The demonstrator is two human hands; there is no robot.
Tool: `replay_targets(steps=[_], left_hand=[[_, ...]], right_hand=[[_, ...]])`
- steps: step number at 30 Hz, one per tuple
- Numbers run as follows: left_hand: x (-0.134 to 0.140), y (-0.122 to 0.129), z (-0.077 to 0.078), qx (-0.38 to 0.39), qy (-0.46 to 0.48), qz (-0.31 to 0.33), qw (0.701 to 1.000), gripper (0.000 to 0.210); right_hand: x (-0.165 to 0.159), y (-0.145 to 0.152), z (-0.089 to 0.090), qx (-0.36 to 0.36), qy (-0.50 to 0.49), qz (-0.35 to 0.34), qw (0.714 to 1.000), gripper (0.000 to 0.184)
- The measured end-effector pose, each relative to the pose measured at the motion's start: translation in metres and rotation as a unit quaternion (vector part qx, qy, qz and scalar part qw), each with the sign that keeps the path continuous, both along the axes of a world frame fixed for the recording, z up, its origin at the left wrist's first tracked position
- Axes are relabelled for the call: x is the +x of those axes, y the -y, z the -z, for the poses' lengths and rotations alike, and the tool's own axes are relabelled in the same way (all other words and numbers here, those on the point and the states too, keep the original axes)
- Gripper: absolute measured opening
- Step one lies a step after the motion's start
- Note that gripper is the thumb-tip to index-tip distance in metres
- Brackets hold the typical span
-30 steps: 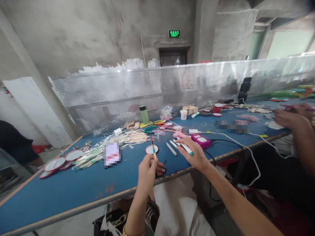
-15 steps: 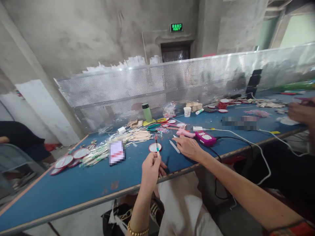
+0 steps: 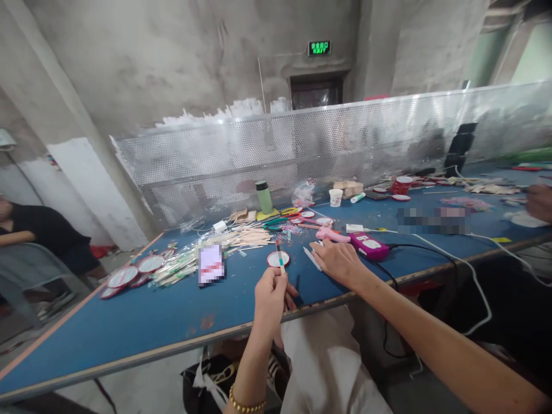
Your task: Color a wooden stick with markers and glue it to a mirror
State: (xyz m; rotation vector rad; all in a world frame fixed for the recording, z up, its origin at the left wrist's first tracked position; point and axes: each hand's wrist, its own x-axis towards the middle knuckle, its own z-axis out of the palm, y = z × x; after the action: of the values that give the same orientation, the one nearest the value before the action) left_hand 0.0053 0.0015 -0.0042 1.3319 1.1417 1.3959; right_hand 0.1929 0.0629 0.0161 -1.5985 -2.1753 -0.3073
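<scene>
My left hand [image 3: 271, 290] is closed on a slim flat stick [image 3: 280, 257] with a dark red end and a green band, held upright near the table's front edge. Behind the stick lies a round white disc with a red rim [image 3: 271, 260]. My right hand [image 3: 338, 261] reaches over the table with its fingers forward and slightly bent. Just left of its fingertips lies a white pen-like tube [image 3: 312, 259]. A pink glue gun [image 3: 332, 234] is right behind the fingers, beside a purple box [image 3: 368, 245].
Pale wooden sticks [image 3: 254, 237], a phone [image 3: 211, 264] and red-rimmed discs [image 3: 123, 277] are on the left. Pliers, a green bottle [image 3: 264, 197] and a paper cup [image 3: 335, 198] stand farther back. White cable [image 3: 440, 241] runs rightward. Another person's hand [image 3: 539, 204] is at far right.
The view has turned slightly left, so everything sits farther right. My left hand keeps the stick over the disc. My right hand has barely moved beside the tube.
</scene>
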Motion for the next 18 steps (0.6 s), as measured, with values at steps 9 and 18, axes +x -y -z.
replay_targets(steps=[9, 18], left_hand=[[0.012, -0.01, 0.004, 0.015, -0.032, -0.012, 0.999, 0.028], [0.027, -0.024, 0.002, 0.011, -0.095, -0.017, 0.995, 0.015]], right_hand=[[-0.016, 0.033, 0.005, -0.013, -0.172, -0.137, 0.975, 0.032], [-0.034, 0.011, 0.011, -0.112, -0.323, -0.173, 0.924, 0.024]])
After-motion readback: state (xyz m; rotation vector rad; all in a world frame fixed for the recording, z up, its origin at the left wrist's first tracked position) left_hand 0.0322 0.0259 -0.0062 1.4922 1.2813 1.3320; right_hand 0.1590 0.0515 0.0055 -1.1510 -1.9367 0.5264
